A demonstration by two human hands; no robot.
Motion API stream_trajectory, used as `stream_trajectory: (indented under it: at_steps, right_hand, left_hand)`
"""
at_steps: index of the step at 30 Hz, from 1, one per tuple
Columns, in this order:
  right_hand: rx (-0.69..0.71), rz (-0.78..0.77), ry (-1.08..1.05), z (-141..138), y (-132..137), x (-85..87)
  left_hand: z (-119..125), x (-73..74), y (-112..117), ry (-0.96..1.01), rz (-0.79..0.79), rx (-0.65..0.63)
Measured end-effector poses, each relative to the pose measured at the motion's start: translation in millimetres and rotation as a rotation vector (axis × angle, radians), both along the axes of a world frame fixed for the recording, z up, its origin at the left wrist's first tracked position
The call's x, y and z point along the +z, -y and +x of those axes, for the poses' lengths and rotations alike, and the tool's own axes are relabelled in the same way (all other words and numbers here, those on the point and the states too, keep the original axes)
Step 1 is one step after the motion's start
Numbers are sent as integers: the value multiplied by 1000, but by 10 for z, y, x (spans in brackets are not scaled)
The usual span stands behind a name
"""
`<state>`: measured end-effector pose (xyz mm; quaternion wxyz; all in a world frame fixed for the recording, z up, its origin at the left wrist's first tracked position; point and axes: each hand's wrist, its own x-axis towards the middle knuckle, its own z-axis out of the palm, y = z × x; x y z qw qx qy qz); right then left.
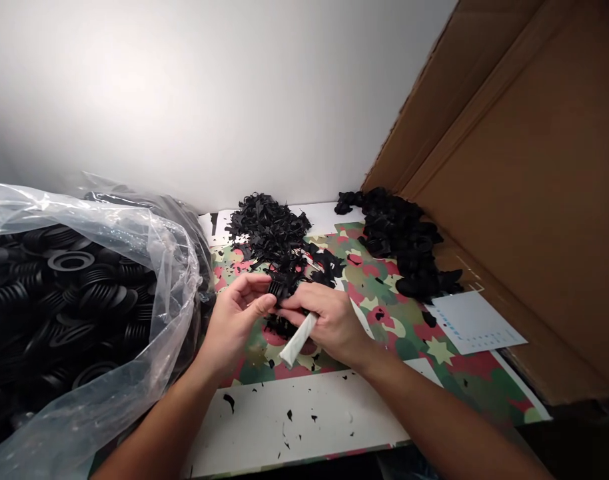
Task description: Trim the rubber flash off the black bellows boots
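Note:
My left hand [238, 318] pinches a black ribbed rubber piece [276, 288] between thumb and fingers, above the middle of the table. Close against it, my right hand [329, 320] is wrapped round a tool with a flat white handle [298, 341], which looks covered in tape. The handle sticks out toward me; the tool's working end is hidden by my fingers and the black piece. Just behind my hands lies a heap of thin black rubber scraps [269, 223]. Several small black shreds [289, 415] are scattered in front of my hands on the white sheet.
At the left, a clear plastic bag [177, 293] stands open, full of black ribbed rubber parts [69, 293]. Another pile of black pieces [399, 227] lies beside a cardboard box [524, 200] at the right. A white card [477, 323] lies on the camouflage-patterned cover [409, 340].

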<state>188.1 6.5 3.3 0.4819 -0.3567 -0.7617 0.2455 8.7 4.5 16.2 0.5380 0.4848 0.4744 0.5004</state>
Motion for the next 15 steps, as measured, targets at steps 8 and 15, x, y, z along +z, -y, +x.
stream_trajectory:
  at_steps: [8,15]
  right_hand:
    - [-131,-85,-162,88,-54,50]
    - [-81,-139,-175,-19,-39,-24]
  left_hand:
    - [-22,-19,0,-267,150,-16]
    - [33,-64,35,-334,263,-59]
